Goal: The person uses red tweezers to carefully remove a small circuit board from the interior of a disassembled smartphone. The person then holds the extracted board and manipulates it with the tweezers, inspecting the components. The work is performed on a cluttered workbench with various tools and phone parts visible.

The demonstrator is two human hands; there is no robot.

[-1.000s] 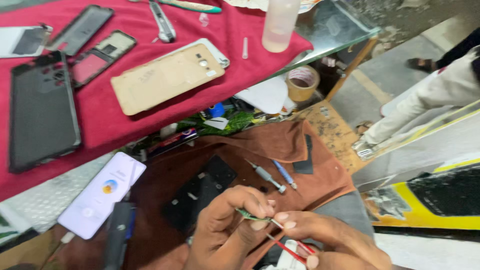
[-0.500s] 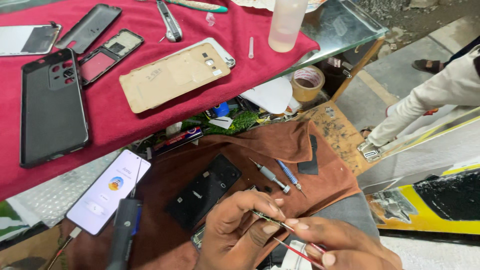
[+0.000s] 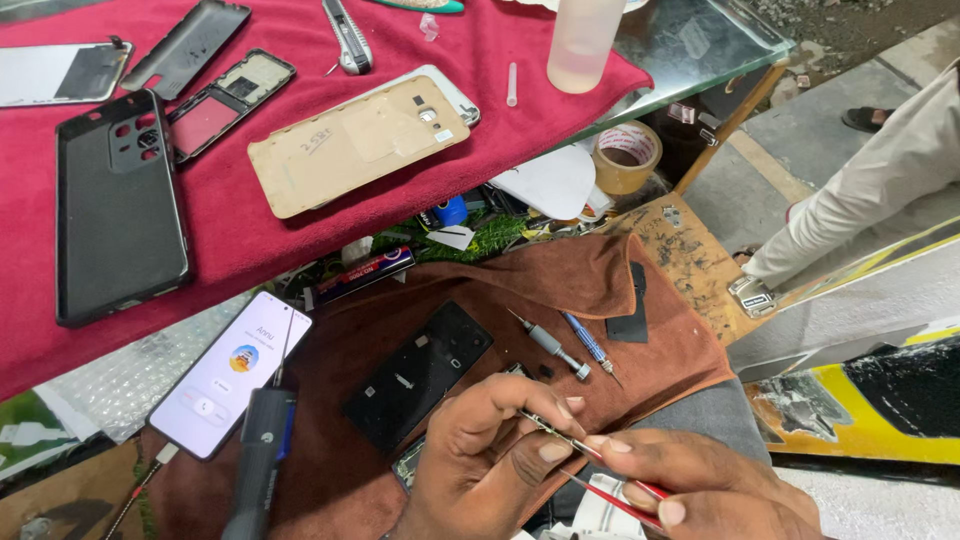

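Note:
My left hand (image 3: 485, 465) and my right hand (image 3: 705, 490) meet at the bottom edge, over a brown cloth (image 3: 560, 285) on my lap. Together they hold thin red-handled tweezers (image 3: 575, 442). My left fingers pinch the metal tip end, and my right fingers grip the red handle end. Whatever the tips hold is hidden by my fingers. Just beyond my left hand a black phone part (image 3: 415, 375) lies on the cloth, with a grey screwdriver (image 3: 548, 343) and a blue screwdriver (image 3: 590, 345) beside it.
A lit smartphone (image 3: 232, 375) and a dark pen-shaped tool (image 3: 260, 455) lie at the left. On the table's red cloth (image 3: 250, 250) are a black case (image 3: 115, 205), a tan back cover (image 3: 360, 145) and a plastic bottle (image 3: 585, 40). A tape roll (image 3: 625, 155) sits below. Another person's white-clad limb (image 3: 870, 180) is at the right.
My hands have come further into view and stay joined on the tweezers. The view has shifted slightly, so the table items sit a little higher in the frame.

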